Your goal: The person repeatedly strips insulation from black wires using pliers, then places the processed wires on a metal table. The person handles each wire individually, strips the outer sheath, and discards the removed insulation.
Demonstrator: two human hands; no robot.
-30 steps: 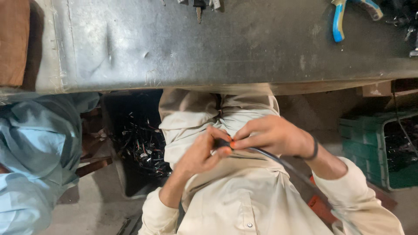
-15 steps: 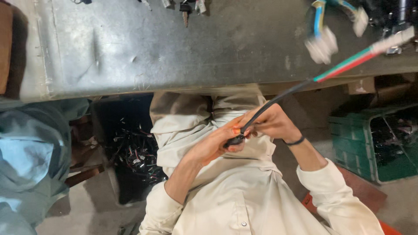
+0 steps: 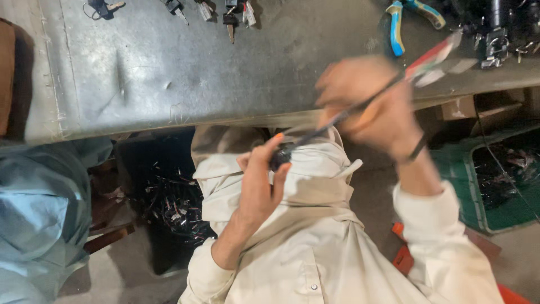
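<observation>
My left hand (image 3: 260,179) is over my lap and pinches the dark end of a black cable (image 3: 315,133) between thumb and fingers. The cable runs up and to the right. My right hand (image 3: 365,107), blurred by motion, is closed around it near the edge of the grey metal table (image 3: 169,73). Beyond that hand the cable ends in red, green and white wires (image 3: 436,56) above the table. A dark band sits on my right wrist. I wear cream clothing.
Several keys (image 3: 230,14) lie at the table's far edge, with blue-and-yellow-handled pliers (image 3: 399,25) and dark metal parts (image 3: 498,34) to the right. A bin of tangled wires (image 3: 174,208) stands under the table. A green crate (image 3: 500,180) is right, a person's light blue sleeve (image 3: 39,214) left.
My right hand has slid up and to the right along the cable, from my lap to the table edge. My left hand keeps hold of the cable's end.
</observation>
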